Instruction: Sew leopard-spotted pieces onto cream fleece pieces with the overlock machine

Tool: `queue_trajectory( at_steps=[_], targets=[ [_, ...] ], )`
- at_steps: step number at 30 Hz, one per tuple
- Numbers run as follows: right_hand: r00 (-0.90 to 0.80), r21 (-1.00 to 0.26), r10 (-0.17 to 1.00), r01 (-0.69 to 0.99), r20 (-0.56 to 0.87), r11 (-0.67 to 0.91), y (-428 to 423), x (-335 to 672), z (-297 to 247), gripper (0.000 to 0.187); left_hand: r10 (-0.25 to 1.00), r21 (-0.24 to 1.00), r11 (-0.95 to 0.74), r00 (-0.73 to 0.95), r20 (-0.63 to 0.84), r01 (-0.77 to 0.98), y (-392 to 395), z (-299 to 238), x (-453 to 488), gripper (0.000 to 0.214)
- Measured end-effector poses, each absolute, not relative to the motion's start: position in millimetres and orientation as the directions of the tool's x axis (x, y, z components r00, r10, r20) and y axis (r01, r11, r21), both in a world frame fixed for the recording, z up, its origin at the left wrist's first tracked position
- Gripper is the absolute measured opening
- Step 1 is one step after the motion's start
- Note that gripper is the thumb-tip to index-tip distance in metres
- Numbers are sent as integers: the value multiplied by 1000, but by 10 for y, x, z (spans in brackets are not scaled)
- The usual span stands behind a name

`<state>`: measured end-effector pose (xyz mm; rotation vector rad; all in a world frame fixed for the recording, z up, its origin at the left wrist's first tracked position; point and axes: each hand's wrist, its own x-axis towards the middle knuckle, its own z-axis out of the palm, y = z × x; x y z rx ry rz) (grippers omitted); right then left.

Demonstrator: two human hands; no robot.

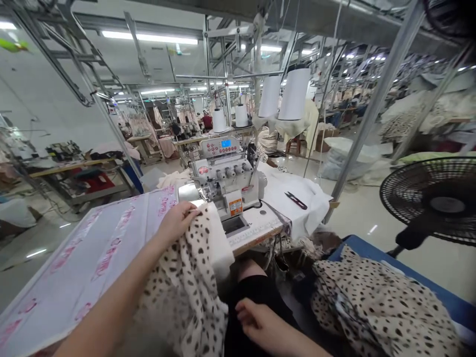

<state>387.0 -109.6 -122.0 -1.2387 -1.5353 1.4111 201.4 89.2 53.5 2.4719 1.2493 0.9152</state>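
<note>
My left hand (179, 218) pinches the top edge of a cream fabric with dark spots (191, 258), close to the presser area of an overlock sewing machine (226, 181). A white strip or panel (219, 240) lies along the fabric's right side. The spotted cloth hangs down over the table's front edge toward my lap. Over my dark-clothed lap, my right hand (256, 320) is loosely curled with its fingers a little apart, and nothing shows in it. To the right of the machine, dark thread snips (295, 200) rest on white cloth (277, 186).
A pile of spotted fabric (386, 302) lies on a blue surface (357, 243) at my right. Beyond it stands a black fan (435, 198). White thread cones (295, 94) rise behind the machine. The plastic-covered tabletop (111, 238) extends left. A metal post (372, 109) stands right.
</note>
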Motion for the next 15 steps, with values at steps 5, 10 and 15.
queue_trajectory(
  at_steps=[5,10,15],
  targets=[
    [-77,-955,972,181,224,234,-563,3933,-686,29,821,480,-565,401,406,671,796,623,1959,20],
    [-67,-977,976,34,207,209,-14,3699,-419,41,836,579,-547,363,411,605,859,616,2084,25],
    [-273,-996,960,-71,65,47,45,3732,-481,17,872,589,-486,317,372,646,994,561,2202,30]
  ],
)
